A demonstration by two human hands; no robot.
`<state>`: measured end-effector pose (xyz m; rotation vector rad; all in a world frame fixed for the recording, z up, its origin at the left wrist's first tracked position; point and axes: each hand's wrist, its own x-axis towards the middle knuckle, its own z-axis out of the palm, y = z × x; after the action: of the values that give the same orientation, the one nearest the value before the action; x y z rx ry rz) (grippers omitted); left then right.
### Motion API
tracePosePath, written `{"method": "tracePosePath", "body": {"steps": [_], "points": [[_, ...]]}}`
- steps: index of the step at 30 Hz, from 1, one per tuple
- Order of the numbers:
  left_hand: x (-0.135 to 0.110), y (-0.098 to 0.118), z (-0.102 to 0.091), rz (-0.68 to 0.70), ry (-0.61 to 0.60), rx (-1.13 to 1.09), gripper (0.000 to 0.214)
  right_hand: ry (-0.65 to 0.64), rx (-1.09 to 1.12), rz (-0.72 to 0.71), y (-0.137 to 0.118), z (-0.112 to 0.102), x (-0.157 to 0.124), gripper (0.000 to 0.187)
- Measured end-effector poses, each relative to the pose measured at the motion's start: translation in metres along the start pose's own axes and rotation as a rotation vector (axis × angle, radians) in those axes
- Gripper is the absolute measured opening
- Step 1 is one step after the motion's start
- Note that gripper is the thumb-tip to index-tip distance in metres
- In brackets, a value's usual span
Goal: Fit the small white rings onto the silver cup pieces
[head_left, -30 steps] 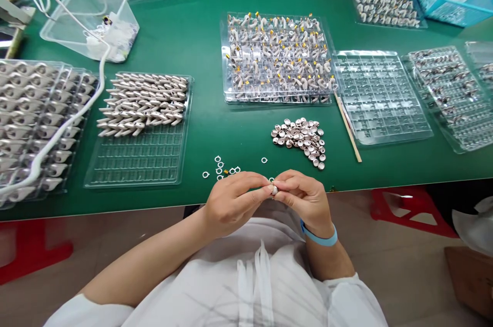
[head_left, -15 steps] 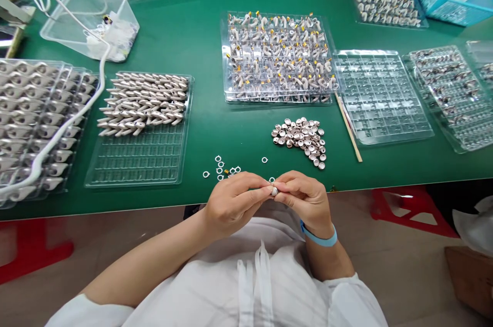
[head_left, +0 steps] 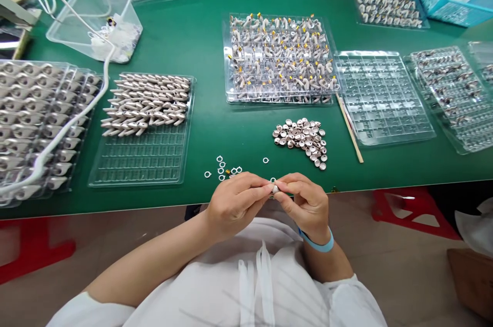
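My left hand (head_left: pixel 236 204) and my right hand (head_left: pixel 306 205) meet at the table's front edge, fingertips almost touching. Between them is a small whitish part (head_left: pixel 275 189), mostly covered by the fingers. The left thumb and fingers pinch it; the right thumb and forefinger close on its other side. Just beyond the fingertips lies a white ring (head_left: pixel 273 180). More white rings (head_left: pixel 221 170) are scattered beyond my left hand, with a small gold-coloured piece (head_left: pixel 228 171) among them. A pile of small round metal caps (head_left: pixel 302 138) lies beyond my right hand.
A clear tray of curved whitish parts with gold tabs (head_left: pixel 281 60) stands mid-table. Left are a tray of slim metal parts (head_left: pixel 148 101), a clear bin (head_left: pixel 96 24) and a white cable (head_left: pixel 73 127). Right lie a wooden stick (head_left: pixel 351 132), a clear tray (head_left: pixel 385 96) and a blue basket (head_left: pixel 450 3).
My right thumb and fingers have spread slightly, and the right hand has tilted a little at the whitish part. The left hand keeps its pinch. The view has shifted slightly.
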<state>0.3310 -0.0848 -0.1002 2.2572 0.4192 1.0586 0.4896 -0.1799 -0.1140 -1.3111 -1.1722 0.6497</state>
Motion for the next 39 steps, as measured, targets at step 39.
{"method": "tracePosePath", "body": {"steps": [39], "points": [[-0.002, -0.009, 0.006, 0.016, 0.009, 0.078, 0.025, -0.095, -0.222, -0.019, -0.010, 0.007, 0.005, 0.029]]}}
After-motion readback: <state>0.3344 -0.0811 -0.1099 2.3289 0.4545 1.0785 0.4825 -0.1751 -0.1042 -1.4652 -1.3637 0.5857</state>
